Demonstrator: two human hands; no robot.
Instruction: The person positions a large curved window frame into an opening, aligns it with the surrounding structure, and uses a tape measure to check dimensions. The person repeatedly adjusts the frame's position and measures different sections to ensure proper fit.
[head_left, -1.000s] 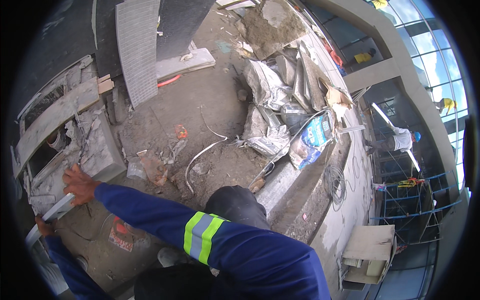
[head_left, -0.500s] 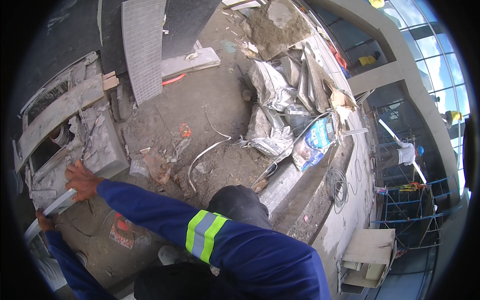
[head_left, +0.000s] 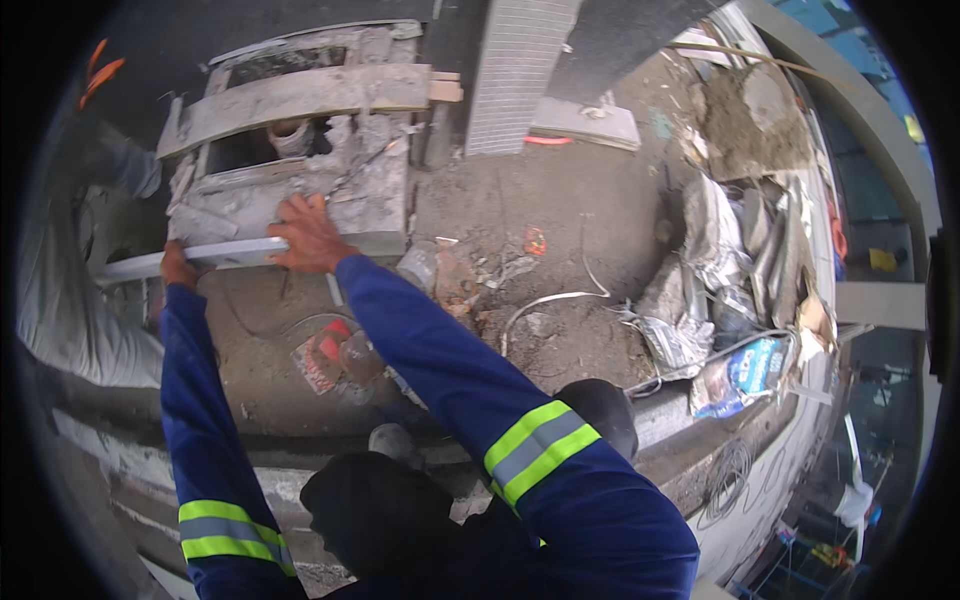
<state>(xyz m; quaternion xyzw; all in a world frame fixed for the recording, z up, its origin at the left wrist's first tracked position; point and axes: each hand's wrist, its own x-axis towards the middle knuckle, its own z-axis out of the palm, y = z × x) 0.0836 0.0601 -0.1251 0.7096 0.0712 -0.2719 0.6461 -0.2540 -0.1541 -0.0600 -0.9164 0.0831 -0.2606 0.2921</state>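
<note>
A long, light-grey metal bar lies along the near side of a rough concrete block. My left hand is closed around the bar, left of its middle. At the bar's right end, my right hand grips it with bent fingers reaching over the block's near edge; its palm side is hidden. On the block, a weathered wooden plank spans an opening where a round pipe end shows.
Another person's light trousers are close on the left. Below my arms lies a torn red-and-white packet. Rubble sacks, a blue-and-white bag and a cable coil are at the right. A tiled panel stands behind.
My view has swung left, so the block and both hands appear farther right and the other person shows more. Both hands stay on the bar.
</note>
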